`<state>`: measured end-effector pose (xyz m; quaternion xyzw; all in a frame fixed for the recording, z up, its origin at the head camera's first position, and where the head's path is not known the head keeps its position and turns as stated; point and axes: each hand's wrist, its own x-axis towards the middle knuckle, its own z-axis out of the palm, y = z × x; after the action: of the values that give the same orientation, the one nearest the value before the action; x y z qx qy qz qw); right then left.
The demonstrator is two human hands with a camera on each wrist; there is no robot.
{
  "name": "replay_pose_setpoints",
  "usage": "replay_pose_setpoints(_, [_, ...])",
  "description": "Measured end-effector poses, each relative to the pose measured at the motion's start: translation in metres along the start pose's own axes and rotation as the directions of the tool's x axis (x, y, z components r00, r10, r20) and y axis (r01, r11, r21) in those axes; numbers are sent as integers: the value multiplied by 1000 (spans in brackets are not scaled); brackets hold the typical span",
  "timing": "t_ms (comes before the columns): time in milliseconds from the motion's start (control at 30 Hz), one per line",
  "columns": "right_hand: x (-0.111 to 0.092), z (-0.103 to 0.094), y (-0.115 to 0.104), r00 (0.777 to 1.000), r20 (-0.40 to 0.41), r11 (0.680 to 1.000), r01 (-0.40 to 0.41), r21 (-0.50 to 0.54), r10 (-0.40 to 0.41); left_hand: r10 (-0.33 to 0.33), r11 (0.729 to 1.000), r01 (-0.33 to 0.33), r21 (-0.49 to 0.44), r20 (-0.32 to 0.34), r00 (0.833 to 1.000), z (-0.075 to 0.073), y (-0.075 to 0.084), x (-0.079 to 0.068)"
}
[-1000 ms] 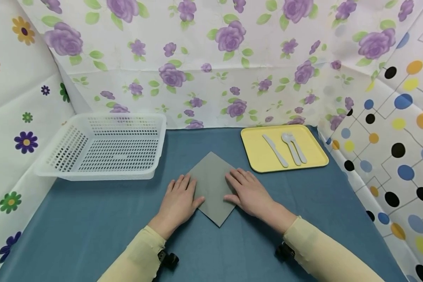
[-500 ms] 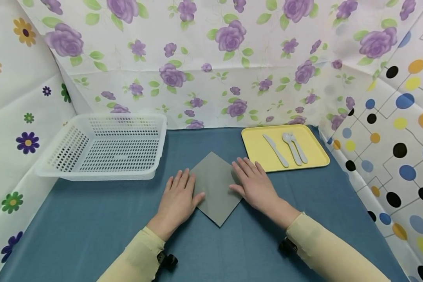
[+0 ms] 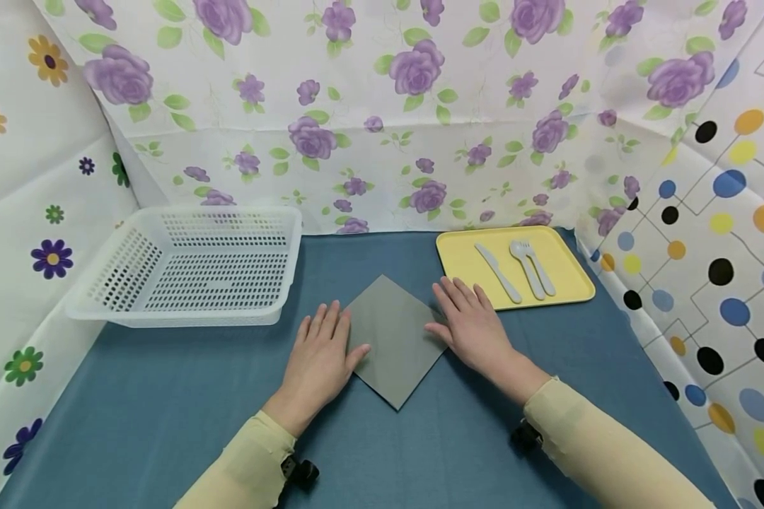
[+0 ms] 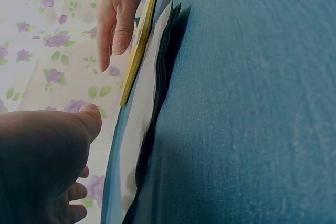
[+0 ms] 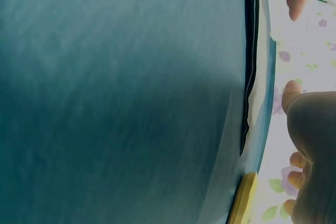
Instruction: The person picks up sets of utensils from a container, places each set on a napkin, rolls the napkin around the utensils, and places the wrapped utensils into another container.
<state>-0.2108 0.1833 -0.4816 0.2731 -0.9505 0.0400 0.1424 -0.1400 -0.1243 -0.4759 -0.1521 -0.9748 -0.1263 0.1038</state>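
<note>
A grey folded napkin [image 3: 395,339] lies on the blue cloth, turned so that one corner points toward the person. Its stacked layers show along the edge of the napkin [image 4: 144,114] in the left wrist view. My left hand [image 3: 318,360] is at the napkin's left corner, fingers extended and thumb over the grey surface. At the opposite corner is my right hand [image 3: 474,325], fingers straight, its thumb overlapping the napkin in the head view. In the left wrist view, a gap shows between the right hand [image 4: 118,19] and the napkin. Neither hand grips anything.
A white perforated basket [image 3: 270,311] stands at the back left. At the back right, a yellow tray [image 3: 573,283] holds a grey knife [image 3: 498,273], spoon [image 3: 527,270] and fork [image 3: 540,268]. Patterned curtains [image 3: 369,177] border the blue-covered table [image 3: 184,410].
My right hand has slid right and slightly away from the person, baring more of the napkin's right corner. My left hand has shifted only slightly left; the napkin has stayed put.
</note>
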Motion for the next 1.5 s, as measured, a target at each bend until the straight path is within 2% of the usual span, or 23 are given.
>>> replay_pose_setpoints(200, [2,-2,10,998,34,999,-43,-13,44,3,1000,-3,0,-5,1000,0,-1,0])
replay_pose_setpoints(767, [8,0,44,992,49,993,-115,-37,116,-2,1000,2,21,-23,1000,-5,0,0])
replay_pose_setpoints(1067, [11,2,57,980,103,985,-169,-38,172,4,1000,-3,25,-35,999,-5,0,-1])
replay_pose_setpoints(1367, [15,3,69,975,88,978,-199,-60,204,13,1000,-12,22,-44,999,-4,1,-2])
replay_pose_setpoints(1500, [17,3,75,967,111,973,-222,-62,228,20,1000,-19,17,-45,999,-3,2,-4])
